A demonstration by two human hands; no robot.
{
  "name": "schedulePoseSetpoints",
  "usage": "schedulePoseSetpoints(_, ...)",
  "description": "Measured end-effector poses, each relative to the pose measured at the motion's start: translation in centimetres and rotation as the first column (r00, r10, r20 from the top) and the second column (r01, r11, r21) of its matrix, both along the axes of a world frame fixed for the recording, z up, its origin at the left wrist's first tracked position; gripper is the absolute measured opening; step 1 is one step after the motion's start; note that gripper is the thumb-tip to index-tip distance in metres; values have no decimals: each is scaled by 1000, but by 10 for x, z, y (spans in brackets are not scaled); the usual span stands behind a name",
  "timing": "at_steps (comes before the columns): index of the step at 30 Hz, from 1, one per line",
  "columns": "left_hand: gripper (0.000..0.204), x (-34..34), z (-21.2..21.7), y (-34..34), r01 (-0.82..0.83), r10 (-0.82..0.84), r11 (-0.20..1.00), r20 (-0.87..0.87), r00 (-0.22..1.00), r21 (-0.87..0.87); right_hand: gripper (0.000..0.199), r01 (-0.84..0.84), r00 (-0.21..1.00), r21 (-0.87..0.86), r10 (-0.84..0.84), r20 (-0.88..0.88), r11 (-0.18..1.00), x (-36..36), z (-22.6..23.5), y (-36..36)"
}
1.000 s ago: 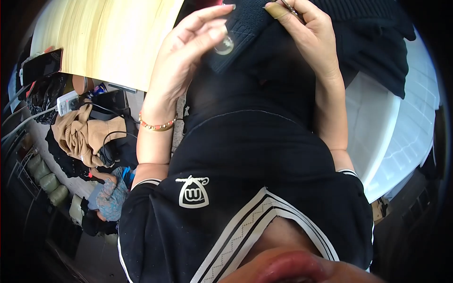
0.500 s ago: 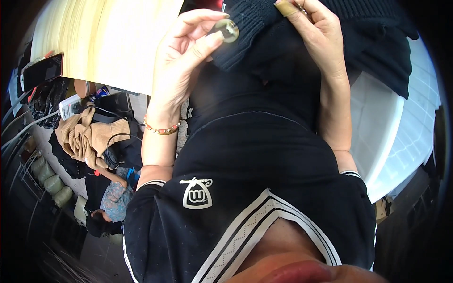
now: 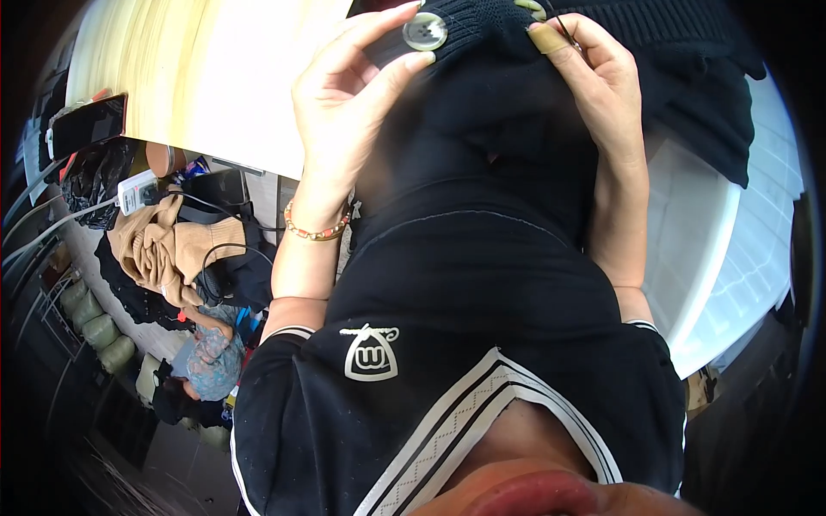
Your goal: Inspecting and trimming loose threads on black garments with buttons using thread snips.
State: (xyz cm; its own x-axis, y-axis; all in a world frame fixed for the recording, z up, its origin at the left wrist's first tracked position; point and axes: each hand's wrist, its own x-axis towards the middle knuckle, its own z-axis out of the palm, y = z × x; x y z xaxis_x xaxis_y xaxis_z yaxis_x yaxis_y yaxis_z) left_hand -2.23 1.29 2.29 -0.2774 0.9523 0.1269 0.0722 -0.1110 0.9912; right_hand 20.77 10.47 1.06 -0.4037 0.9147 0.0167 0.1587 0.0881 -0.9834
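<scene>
Button [image 3: 425,32]: mottled pale grey-green, dark holes, lighter rim. Knit garment [image 3: 710,107]: near-black, ribbed pattern. Wrap [image 3: 551,39] on right hand [image 3: 601,82], at thumb: mustard-tan. Bracelet [image 3: 315,233]: red-orange and gold. Worktop [image 3: 206,69], far left: pale yellow wood grain — streaks fading to white rightward. Wearer's top [image 3: 482,292]: black, white emblem [image 3: 371,354]; neckline band [image 3: 439,434] white, black stripes, dotted zigzag. Left: camel-tan cloth [image 3: 155,249], black phone [image 3: 89,125], co-worker's blue-grey patterned shirt [image 3: 215,365]. Right: white surface [image 3: 753,236].
</scene>
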Motion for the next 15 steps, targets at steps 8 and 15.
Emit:
schedulePoseSetpoints(8, 43, 13, 3, -3, -22, 25, 999, 61, 998, -47, 28, 79, 950, 508, -220, 224, 858, -17, 43, -28)
schedulePoseSetpoints(15, 42, 30, 4, 2, -58, 53, 998, 150, 987, 28, 38, -14, 992, 642, -70, 105, 766, -28, 26, -34)
